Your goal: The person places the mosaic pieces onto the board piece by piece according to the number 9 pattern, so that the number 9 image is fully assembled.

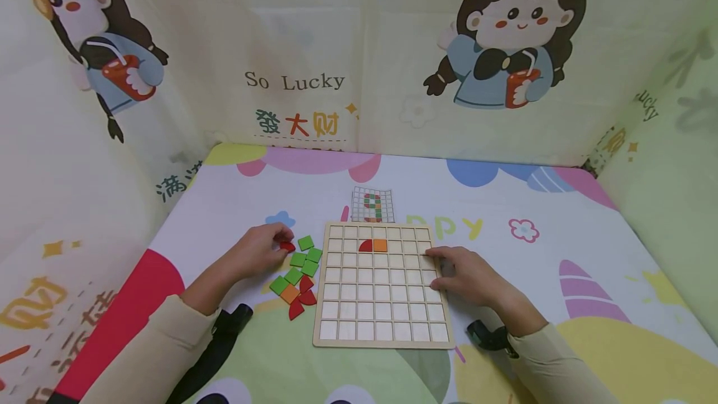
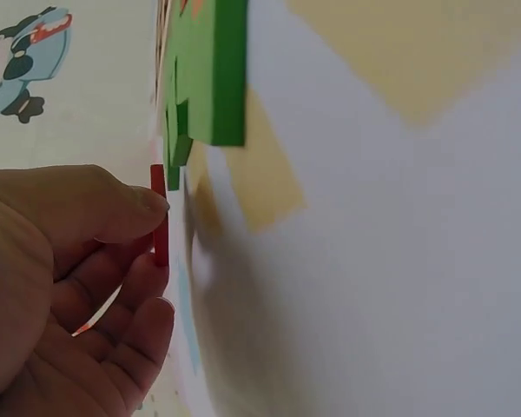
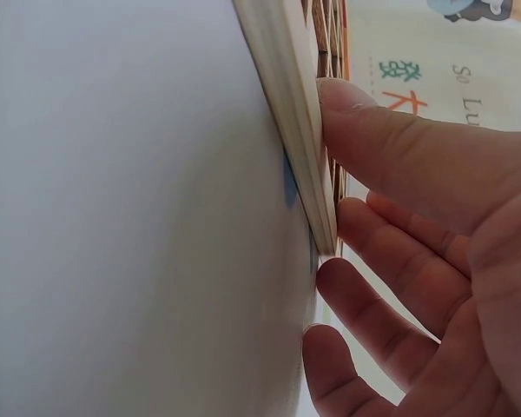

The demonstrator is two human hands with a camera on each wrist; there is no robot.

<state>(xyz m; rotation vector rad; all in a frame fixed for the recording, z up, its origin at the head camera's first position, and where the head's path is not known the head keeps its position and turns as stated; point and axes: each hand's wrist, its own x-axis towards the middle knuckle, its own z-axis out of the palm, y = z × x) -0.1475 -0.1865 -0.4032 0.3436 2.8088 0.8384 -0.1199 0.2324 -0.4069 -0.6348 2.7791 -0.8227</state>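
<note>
Beside the loose tiles, my left hand (image 1: 260, 248) pinches a red quarter-circle tile (image 1: 287, 246) between thumb and fingers. In the left wrist view the red tile (image 2: 160, 217) is seen edge-on, held close over the tabletop. My right hand (image 1: 465, 273) rests on the right edge of the wooden grid board (image 1: 383, 346), its thumb (image 3: 373, 130) and fingertips touching the rim. Two tiles sit side by side in an upper row of the board: a red quarter-circle tile (image 1: 366, 245) and an orange square tile (image 1: 380, 245).
Left of the board lie several green square tiles (image 1: 298, 259), an orange square tile (image 1: 290, 293) and a few red quarter-circle tiles (image 1: 295, 310). A small printed pattern card (image 1: 373, 203) lies just behind the board. Printed cloth walls (image 1: 392, 129) surround the table's back and sides.
</note>
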